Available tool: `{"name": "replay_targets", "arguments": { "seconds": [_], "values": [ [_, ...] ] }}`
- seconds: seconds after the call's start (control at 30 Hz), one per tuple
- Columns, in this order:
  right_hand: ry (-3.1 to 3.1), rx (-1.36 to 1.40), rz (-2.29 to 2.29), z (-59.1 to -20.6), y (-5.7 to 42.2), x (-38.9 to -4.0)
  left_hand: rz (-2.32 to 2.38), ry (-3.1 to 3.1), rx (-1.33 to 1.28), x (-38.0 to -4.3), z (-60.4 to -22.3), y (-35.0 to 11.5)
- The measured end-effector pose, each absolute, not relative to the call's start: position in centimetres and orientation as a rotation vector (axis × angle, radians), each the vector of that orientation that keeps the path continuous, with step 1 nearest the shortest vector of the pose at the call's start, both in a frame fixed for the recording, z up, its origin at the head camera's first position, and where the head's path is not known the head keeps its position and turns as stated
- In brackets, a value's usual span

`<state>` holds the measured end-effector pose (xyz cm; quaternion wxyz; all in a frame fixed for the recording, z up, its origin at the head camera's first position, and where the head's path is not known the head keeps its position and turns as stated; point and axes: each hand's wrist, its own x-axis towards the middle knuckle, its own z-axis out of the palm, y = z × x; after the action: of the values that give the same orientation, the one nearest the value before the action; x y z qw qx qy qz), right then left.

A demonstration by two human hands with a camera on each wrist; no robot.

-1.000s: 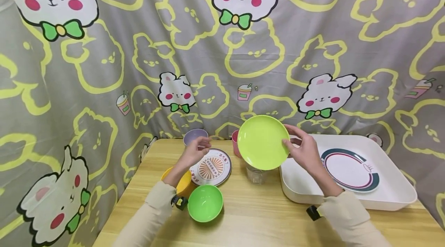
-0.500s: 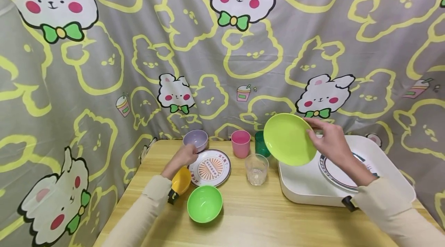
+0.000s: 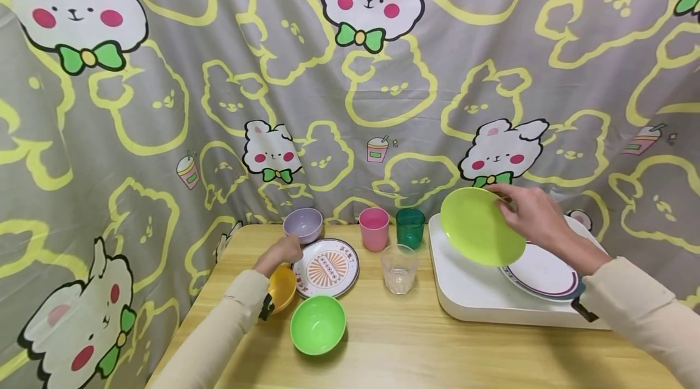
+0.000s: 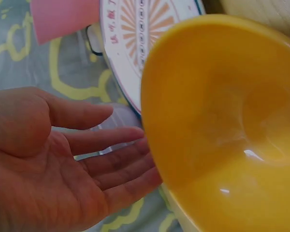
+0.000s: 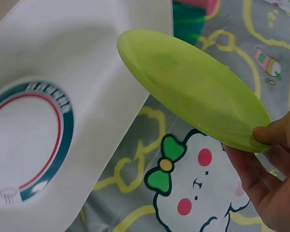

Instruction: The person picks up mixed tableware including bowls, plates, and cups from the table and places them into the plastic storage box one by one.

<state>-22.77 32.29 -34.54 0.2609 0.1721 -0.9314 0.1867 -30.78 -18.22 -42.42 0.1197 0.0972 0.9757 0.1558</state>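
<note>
My right hand [image 3: 538, 219] pinches the edge of a lime-green plate [image 3: 481, 228] between thumb and fingers. The plate hangs tilted above the left part of a white tray [image 3: 470, 304]. A white plate with a teal and red rim [image 5: 26, 140] lies in that tray. My left hand [image 4: 63, 164] has its fingers loosely extended and holds nothing. It hovers near a yellow bowl [image 4: 217, 125], and its fingertips are seen beside the bowl's rim. A purple bowl [image 3: 304, 225] and a plate with an orange sunburst [image 3: 328, 267] are close to that hand.
A bright green bowl [image 3: 318, 323] stands near the front. Between the sunburst plate and tray are a pink cup [image 3: 374, 230], a dark green cup [image 3: 410, 228] and a clear cup [image 3: 398, 270]. A patterned curtain [image 3: 328, 103] hangs behind the wooden table [image 3: 394, 346].
The right hand has carried the lime-green plate rightward from above the clear cup to over the tray. The left hand has drawn back down and left toward the yellow bowl.
</note>
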Motion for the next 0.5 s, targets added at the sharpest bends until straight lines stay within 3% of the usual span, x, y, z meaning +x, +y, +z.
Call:
{"name": "replay_targets", "arguments": {
  "seconds": [0.23,0.5],
  "values": [
    [-2.594,0.475,0.434,-35.1,33.7,-23.5,0.594,2.727,0.11,-31.3,-43.1,-18.6],
    [-2.663,0.392,0.382,-36.0,35.8,-23.8,0.608,2.691,0.141,-31.6,-43.9,-19.2]
  ]
}}
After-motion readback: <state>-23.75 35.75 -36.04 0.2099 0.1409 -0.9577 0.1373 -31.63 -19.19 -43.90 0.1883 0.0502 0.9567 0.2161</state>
